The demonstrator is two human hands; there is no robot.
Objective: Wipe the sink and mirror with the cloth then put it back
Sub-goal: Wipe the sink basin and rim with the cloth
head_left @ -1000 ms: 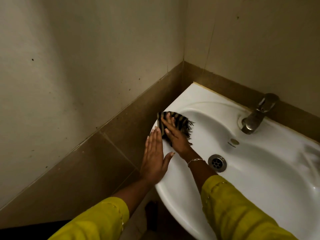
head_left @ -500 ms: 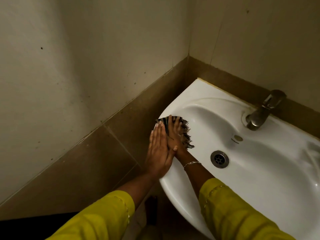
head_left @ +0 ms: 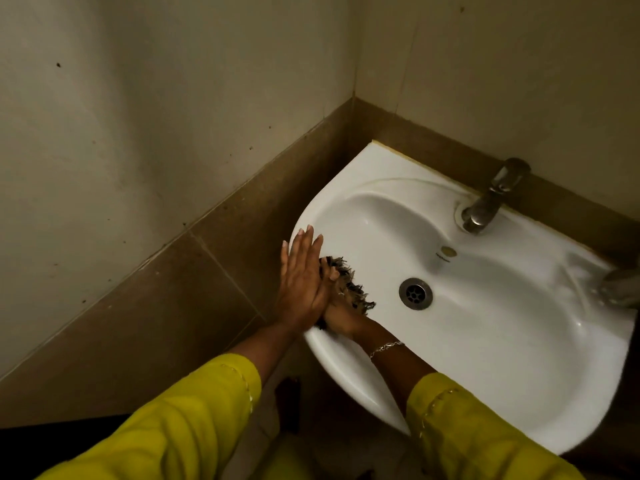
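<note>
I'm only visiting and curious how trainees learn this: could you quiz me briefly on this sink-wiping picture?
1. True or false: the left hand grips the cloth.
2. The cloth lies: A) on the floor, B) at the left rim of the sink, C) on the wall.
3. The bracelet is on the ___ wrist.
Key: 1 false, it lies flat; 2 B; 3 right.

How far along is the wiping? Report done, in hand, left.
Done: nothing provable; the sink shows no clear wiped patch. In hand: the right hand grips the cloth on the sink's left rim, left hand flat beside it. Left: maybe more sink, the mirror, out of view, then returning the cloth.
</note>
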